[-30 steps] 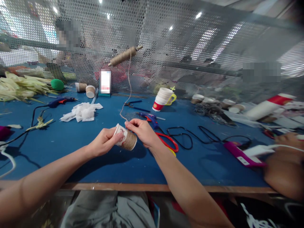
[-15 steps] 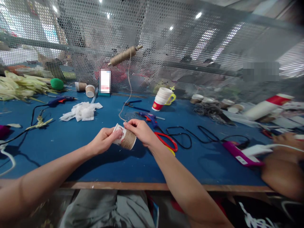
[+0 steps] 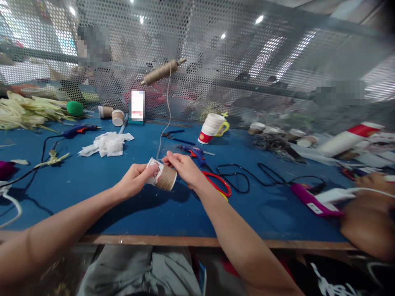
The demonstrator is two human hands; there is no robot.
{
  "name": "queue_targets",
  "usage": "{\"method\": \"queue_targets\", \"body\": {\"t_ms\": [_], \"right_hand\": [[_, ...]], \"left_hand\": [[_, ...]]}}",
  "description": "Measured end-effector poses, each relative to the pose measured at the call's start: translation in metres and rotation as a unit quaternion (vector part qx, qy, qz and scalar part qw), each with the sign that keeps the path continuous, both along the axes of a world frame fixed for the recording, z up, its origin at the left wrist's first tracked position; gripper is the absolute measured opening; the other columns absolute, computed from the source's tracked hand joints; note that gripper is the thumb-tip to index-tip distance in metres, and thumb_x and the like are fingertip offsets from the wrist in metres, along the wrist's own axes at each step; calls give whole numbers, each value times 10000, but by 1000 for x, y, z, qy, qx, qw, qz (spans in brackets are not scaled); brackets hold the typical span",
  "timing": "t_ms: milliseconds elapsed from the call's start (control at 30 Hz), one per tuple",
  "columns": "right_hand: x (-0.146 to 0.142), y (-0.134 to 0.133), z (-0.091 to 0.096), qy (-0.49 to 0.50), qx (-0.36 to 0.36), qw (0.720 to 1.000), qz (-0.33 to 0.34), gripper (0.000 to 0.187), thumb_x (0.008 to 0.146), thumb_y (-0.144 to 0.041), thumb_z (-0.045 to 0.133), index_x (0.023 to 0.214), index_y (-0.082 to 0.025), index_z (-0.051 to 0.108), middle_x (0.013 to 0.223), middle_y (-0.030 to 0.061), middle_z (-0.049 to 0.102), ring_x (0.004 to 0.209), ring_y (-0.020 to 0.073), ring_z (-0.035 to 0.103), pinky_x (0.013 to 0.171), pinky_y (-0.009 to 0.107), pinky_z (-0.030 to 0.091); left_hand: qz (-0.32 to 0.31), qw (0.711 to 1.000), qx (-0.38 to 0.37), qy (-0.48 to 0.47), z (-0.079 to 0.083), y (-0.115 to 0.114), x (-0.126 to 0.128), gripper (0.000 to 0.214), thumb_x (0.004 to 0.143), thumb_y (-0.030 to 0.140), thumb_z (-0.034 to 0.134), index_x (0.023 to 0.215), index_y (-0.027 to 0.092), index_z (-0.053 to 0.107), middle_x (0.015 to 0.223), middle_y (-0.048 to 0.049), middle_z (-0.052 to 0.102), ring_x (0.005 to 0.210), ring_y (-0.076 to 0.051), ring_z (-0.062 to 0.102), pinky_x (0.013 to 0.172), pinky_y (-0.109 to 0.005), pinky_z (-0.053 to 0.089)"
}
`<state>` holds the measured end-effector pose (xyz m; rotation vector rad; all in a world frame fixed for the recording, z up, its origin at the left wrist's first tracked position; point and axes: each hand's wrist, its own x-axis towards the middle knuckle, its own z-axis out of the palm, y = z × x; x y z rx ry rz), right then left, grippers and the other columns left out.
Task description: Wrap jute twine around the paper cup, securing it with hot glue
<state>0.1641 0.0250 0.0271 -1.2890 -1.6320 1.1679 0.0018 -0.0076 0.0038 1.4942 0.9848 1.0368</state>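
Note:
A white paper cup (image 3: 157,174) with a red print is tilted on its side above the table, its lower part wrapped in brown twine (image 3: 167,178). My left hand (image 3: 135,179) grips it by the rim end, thumb lying over the print. At the upper side of the wrapped part, my right hand (image 3: 182,166) has its fingers curled and pressed to the cup; the fingertips are partly hidden. A strand of twine (image 3: 169,107) runs down to the cup from a twine spool (image 3: 160,73) mounted on the mesh screen.
Near my right wrist lie red-handled scissors (image 3: 217,183) and a blue glue gun (image 3: 193,151). Stacked paper cups (image 3: 211,128) stand behind them. White cloth-like scraps (image 3: 106,144) and another glue gun (image 3: 80,130) are leftward. A purple power strip (image 3: 313,199) lies right, beside another person's arm (image 3: 367,222).
The twine's lower end has shifted left along the cup, away from my right fingertips. My right thumb has lifted slightly and moved right. My left hand keeps its grip.

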Motion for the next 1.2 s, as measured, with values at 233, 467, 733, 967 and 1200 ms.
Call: {"method": "queue_targets", "body": {"t_ms": [233,467,733,967,1200], "right_hand": [[6,-6,8,43,-77,991,104,450,735,-571,487,923,-188,630,826,69,638,718,177,583,575,307,483],[5,-8,9,64,-63,989,121,386,711,-460,585,981,-185,585,899,57,613,761,170,574,573,308,515],[6,-7,9,57,-56,987,138,353,742,-444,556,970,-175,565,883,59,600,778,168,573,610,320,520],[6,-8,10,43,-48,988,142,378,740,-451,555,988,-165,554,871,60,599,717,151,574,606,310,509],[15,-6,20,-1,13,988,152,448,699,-403,625,1061,-171,500,1005,83,586,836,178,584,727,339,493]], "left_hand": [[79,997,12,-15,1,6,-1,526,741,571,436,747,79,622,646,-48,607,578,-117,502,568,-227,408],[21,997,69,26,0,5,-2,386,649,361,640,922,90,618,816,-61,654,663,-128,557,618,-223,453],[31,996,80,38,-2,6,-1,355,641,316,640,913,88,617,831,-70,660,688,-145,584,625,-237,469],[19,995,89,45,-2,6,-3,372,660,330,622,935,80,608,816,-71,660,676,-151,581,613,-246,466],[-34,994,103,10,1,8,-7,401,614,319,698,959,127,628,974,-82,650,866,-196,580,794,-298,440]]}}
